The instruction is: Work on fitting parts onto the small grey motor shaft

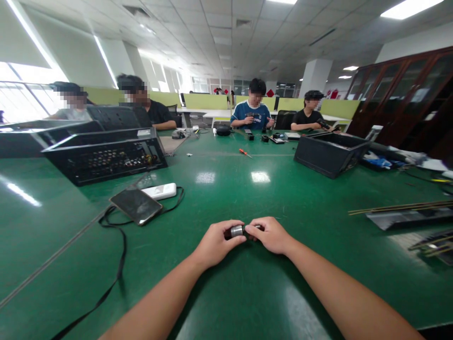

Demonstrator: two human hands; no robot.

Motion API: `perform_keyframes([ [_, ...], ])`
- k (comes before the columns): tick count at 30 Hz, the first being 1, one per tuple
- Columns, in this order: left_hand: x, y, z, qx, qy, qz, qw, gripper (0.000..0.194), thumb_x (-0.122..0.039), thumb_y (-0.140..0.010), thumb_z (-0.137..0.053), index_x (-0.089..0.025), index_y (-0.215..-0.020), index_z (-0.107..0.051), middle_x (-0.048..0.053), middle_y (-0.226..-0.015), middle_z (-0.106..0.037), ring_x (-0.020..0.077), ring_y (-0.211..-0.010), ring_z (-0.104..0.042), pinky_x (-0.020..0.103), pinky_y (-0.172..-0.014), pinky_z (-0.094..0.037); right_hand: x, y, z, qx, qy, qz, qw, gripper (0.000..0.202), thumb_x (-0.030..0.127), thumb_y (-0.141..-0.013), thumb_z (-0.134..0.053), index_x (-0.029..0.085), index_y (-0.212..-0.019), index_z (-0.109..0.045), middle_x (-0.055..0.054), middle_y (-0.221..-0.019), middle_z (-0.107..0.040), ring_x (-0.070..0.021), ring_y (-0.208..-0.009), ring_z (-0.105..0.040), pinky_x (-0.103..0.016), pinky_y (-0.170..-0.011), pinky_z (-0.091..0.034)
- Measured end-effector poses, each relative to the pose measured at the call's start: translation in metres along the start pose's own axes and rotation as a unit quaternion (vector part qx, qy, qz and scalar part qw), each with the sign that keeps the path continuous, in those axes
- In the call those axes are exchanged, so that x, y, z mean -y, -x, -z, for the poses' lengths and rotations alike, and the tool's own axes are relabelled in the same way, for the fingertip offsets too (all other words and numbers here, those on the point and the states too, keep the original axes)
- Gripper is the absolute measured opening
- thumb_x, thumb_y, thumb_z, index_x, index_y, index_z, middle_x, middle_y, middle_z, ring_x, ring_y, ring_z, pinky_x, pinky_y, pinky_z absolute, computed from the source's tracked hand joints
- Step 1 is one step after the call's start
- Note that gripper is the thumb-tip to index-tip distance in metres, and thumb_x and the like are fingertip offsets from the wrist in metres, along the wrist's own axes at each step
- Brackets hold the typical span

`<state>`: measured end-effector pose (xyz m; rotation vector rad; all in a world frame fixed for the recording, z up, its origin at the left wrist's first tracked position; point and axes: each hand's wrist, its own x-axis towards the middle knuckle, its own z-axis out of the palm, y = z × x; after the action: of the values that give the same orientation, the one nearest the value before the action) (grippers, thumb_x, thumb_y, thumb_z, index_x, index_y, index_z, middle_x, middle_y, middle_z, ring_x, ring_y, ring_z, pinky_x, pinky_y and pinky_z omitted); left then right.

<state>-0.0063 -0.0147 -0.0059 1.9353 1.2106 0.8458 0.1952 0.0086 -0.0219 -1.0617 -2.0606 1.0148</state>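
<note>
- Left hand [215, 244] and right hand [269, 234] both pinch a small silver-and-black metal cylinder [236, 231], grip closed.
- Hands rest on the glossy green table [247, 198] (a dark smartphone [136, 205] lies near).

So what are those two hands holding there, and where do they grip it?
A small metal cylinder, held between both hands: the left hand grips its left end, the right hand its right end, just above the green table.

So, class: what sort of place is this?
Probably an open-plan office used as a workshop: green table, opened computer case, screwdriver, desk partitions. Both hands hold a small metal part.
</note>
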Motion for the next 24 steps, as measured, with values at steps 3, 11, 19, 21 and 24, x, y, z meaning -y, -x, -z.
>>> perform_keyframes([
  [3,-0.0014,-0.0005,0.0001,-0.002,0.001,-0.001,1.000,0.034,-0.034,-0.075,-0.067,-0.018,-0.105,-0.068,0.007,-0.101,-0.071,0.0239,-0.094,-0.065,0.032,-0.087,-0.050,0.0001,-0.0010,0.0017,0.012,-0.030,-0.004,0.999,0.040,0.043,-0.092,-0.046,0.014,-0.073,-0.066,-0.001,-0.064,-0.062,-0.0129,-0.061,-0.056,-0.023,-0.059,-0.041],
  [11,-0.0015,0.0003,0.0009,0.002,-0.005,-0.005,1.000,0.032,-0.033,-0.076,-0.068,-0.019,-0.105,-0.068,0.004,-0.101,-0.071,0.0220,-0.092,-0.065,0.029,-0.084,-0.049,0.0048,0.0012,0.0045,-0.006,-0.003,0.030,1.000,0.019,0.032,-0.083,-0.060,0.017,-0.090,-0.070,-0.001,-0.080,-0.068,-0.0141,-0.070,-0.059,-0.023,-0.064,-0.042],
  [19,-0.0011,0.0003,0.0014,-0.002,-0.017,-0.006,1.000,0.033,-0.035,-0.076,-0.067,-0.019,-0.106,-0.068,0.005,-0.101,-0.071,0.0233,-0.093,-0.065,0.031,-0.086,-0.049,0.0050,0.0008,0.0051,-0.012,0.021,0.030,0.999,0.020,0.033,-0.084,-0.059,0.018,-0.089,-0.071,-0.001,-0.077,-0.068,-0.0140,-0.067,-0.058,-0.024,-0.062,-0.041],
  [21,-0.0016,0.0004,0.0014,-0.003,-0.015,-0.006,1.000,0.033,-0.035,-0.076,-0.067,-0.019,-0.105,-0.068,0.005,-0.101,-0.071,0.0233,-0.093,-0.065,0.031,-0.085,-0.049,0.0040,0.0009,0.0057,-0.014,0.019,0.029,0.999,0.020,0.033,-0.084,-0.059,0.018,-0.089,-0.071,-0.001,-0.076,-0.068,-0.0138,-0.066,-0.057,-0.024,-0.062,-0.041],
  [24,-0.0021,0.0005,0.0013,0.000,-0.015,-0.005,1.000,0.032,-0.034,-0.076,-0.067,-0.019,-0.104,-0.068,0.005,-0.100,-0.071,0.0230,-0.093,-0.065,0.031,-0.084,-0.050,0.0028,0.0008,0.0062,-0.008,0.018,0.027,0.999,0.020,0.033,-0.084,-0.059,0.018,-0.088,-0.071,-0.001,-0.076,-0.068,-0.0134,-0.066,-0.057,-0.023,-0.061,-0.040],
])
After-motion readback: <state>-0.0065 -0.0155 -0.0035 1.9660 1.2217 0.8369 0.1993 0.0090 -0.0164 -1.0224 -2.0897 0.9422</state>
